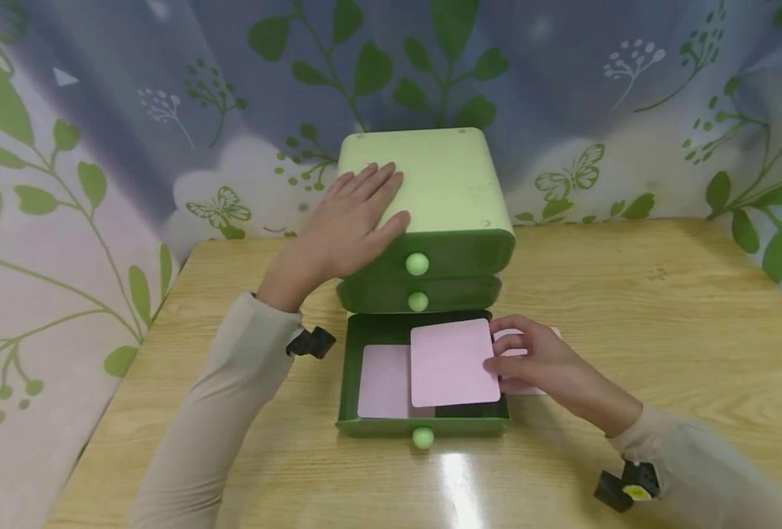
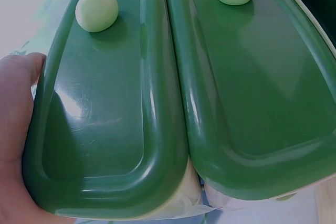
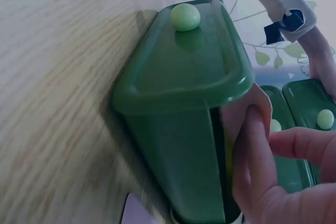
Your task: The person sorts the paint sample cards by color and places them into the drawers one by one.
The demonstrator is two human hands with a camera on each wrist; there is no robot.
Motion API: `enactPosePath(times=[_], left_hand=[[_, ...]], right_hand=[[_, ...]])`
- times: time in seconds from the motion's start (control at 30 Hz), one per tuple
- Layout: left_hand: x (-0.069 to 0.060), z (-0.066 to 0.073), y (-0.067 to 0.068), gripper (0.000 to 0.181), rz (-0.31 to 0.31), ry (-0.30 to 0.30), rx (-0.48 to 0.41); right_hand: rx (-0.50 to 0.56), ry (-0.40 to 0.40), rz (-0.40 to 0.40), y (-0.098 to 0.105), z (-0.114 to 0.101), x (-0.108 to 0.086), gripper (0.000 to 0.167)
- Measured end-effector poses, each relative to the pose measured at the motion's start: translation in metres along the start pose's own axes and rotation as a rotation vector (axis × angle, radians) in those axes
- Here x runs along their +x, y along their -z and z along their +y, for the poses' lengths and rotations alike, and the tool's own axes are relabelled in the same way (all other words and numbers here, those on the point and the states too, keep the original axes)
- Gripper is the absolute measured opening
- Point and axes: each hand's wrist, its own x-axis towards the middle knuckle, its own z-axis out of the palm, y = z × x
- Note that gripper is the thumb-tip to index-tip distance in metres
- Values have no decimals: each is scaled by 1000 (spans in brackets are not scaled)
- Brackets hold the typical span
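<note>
A small green chest of drawers [image 1: 430, 184] stands on the table with its bottom drawer [image 1: 347, 389] pulled out. On the chest's pale top rests my left hand [image 1: 357, 220], fingers spread near the left edge. My right hand [image 1: 542, 360] pinches a pink square card [image 1: 453, 364] by its right edge, over the open drawer. Inside that drawer, at the left, lies another pink card [image 1: 384, 382], partly covered by the held one. Behind my right hand, more pink card [image 1: 529, 391] shows on the table. In the right wrist view, thumb and fingers grip the card [image 3: 257, 106] beside the drawer wall.
The top drawer [image 1: 457, 253] is closed, while the middle drawer [image 1: 457, 292] sticks out slightly; each has a round pale-green knob. A leaf-patterned curtain [image 1: 562, 88] hangs behind the wooden table [image 1: 628, 308]. Dark devices are strapped to both wrists.
</note>
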Motion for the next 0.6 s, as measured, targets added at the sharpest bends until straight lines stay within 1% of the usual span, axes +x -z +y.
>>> enactPosePath(times=[0.07,0.13,0.2,0.33,0.37,0.43,0.5,0.6], left_hand=[[0,0,0,64,2,1,4],[0,1,0,64,0,4,6],[0,1,0,64,-3,2,2],[-1,2,-1,65,-2,0,-11],[-1,2,-1,65,1,-1,-13],[-1,1,-2,65,8,1,-14],[-1,0,-2,65,13,1,-13],[-1,0,-2,65,10,-2,-10]], right_hand=[[0,-1,4,-4,-2,2,60],[-23,3,2,-8,-3,2,62],[-89,31,8,-9,-3,0,62],[-275,158,55,-3,-1,-7,54],[-306,192,68,0,0,-9,52],[-323,228,83,7,1,-12,48],[-314,225,86,17,2,-13,46],[-311,177,96,35,6,-12,46]])
